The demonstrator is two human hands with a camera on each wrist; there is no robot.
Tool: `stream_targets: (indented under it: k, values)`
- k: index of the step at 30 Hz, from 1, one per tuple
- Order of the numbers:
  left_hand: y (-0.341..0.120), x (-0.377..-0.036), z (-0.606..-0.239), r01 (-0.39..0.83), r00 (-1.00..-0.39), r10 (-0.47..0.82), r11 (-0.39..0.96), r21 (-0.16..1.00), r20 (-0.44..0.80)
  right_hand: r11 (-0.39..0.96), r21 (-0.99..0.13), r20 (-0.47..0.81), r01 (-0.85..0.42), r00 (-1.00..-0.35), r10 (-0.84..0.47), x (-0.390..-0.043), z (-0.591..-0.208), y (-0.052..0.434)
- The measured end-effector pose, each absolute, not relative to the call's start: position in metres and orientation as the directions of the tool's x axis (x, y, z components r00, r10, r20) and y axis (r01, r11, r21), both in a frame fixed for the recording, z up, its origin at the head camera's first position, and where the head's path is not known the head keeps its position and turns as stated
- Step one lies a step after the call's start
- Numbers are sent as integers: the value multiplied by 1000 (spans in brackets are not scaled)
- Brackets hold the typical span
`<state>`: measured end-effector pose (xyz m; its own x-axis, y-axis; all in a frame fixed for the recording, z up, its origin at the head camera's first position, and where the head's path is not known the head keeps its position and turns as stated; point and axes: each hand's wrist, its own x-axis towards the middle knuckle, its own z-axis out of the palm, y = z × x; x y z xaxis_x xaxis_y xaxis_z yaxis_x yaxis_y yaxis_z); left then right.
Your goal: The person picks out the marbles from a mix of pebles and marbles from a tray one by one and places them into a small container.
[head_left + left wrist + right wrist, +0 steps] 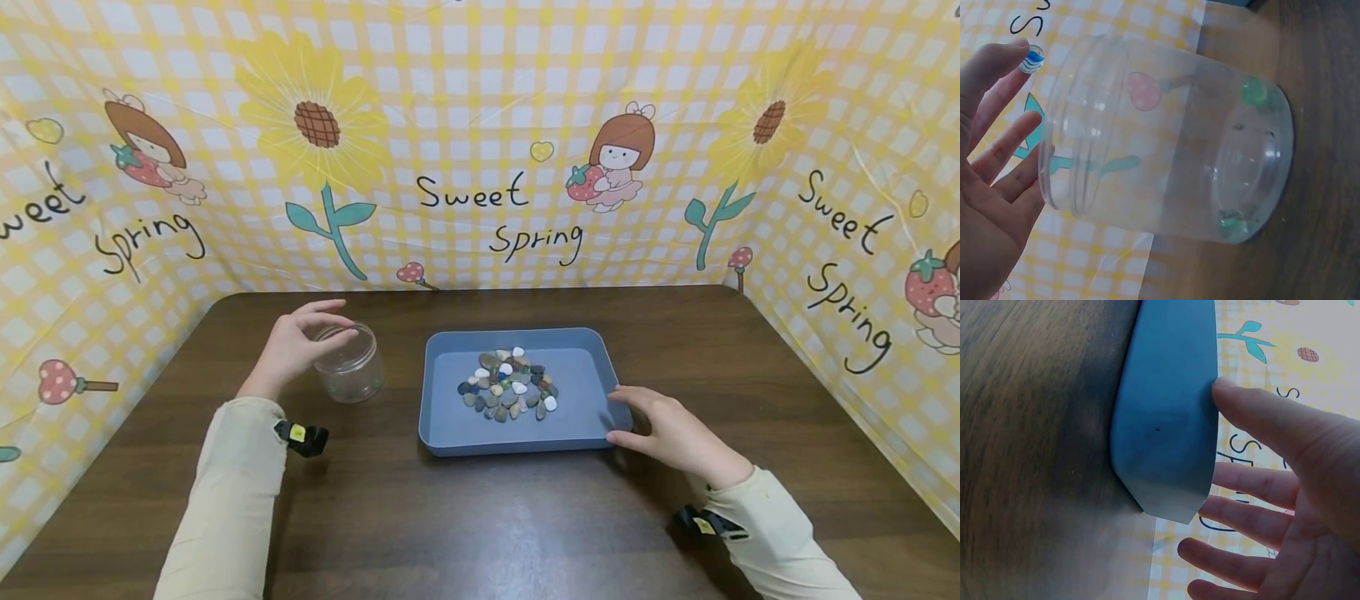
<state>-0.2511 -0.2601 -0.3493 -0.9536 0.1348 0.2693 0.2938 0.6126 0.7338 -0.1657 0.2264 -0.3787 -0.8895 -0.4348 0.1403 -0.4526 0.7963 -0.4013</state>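
Between thumb and index finger my left hand (296, 346) pinches a clear glass marble with a blue swirl (1033, 59). The hand is at the mouth of a lidless clear plastic jar (351, 379), its other fingers beside the rim. Two green marbles, one of them low in the left wrist view (1235, 225), lie at the jar's bottom. My right hand (678, 433) rests its thumb and fingertips at the right edge of a blue-grey tray (517, 448), the fingers fairly straight. In the tray lies a heap of mixed pebbles (501, 412), with a few dark blue and green pieces among them.
The jar stands to the left of the tray on a dark brown wooden table (480, 525). A yellow checked cloth (480, 100) with printed flowers and lettering hangs behind the table and along both sides.
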Motion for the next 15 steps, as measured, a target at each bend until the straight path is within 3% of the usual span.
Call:
stream_targets:
  k: [15]
  values:
    - [-260, -249, -354, 230, -973, 141, 687, 689, 183, 801, -401, 134, -444, -894, -428, -166, -380, 226]
